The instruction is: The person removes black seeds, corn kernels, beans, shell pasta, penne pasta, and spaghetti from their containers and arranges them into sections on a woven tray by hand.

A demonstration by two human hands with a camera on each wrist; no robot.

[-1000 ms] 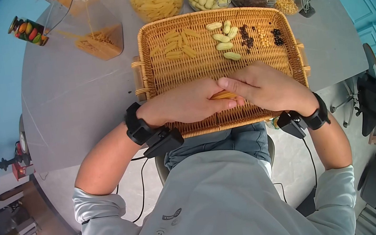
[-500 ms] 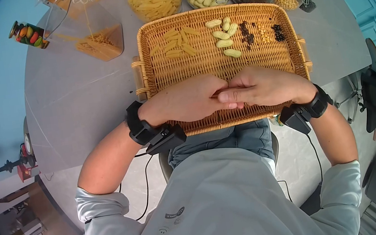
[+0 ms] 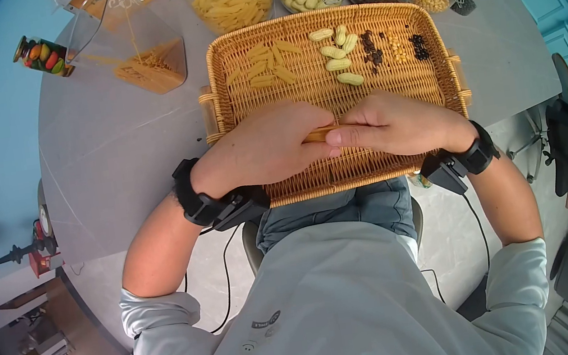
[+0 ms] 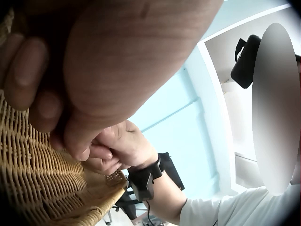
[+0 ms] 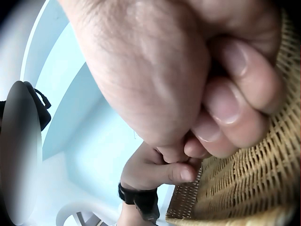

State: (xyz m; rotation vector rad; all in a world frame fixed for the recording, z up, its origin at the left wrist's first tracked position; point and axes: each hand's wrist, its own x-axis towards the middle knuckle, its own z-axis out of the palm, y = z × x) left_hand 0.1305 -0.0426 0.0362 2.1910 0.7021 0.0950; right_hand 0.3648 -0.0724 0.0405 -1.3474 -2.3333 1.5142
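Left hand [image 3: 262, 148] and right hand [image 3: 393, 124] jointly pinched pasta piece [image 3: 316, 135] over wicker tray [image 3: 388, 90]. Piece judged light, stiff, brittle; best held at ends.

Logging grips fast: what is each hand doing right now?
Left hand: fingers curled, holding one end of the pasta piece above the wicker tray.
Right hand: fingers curled, pinching the other end of it.
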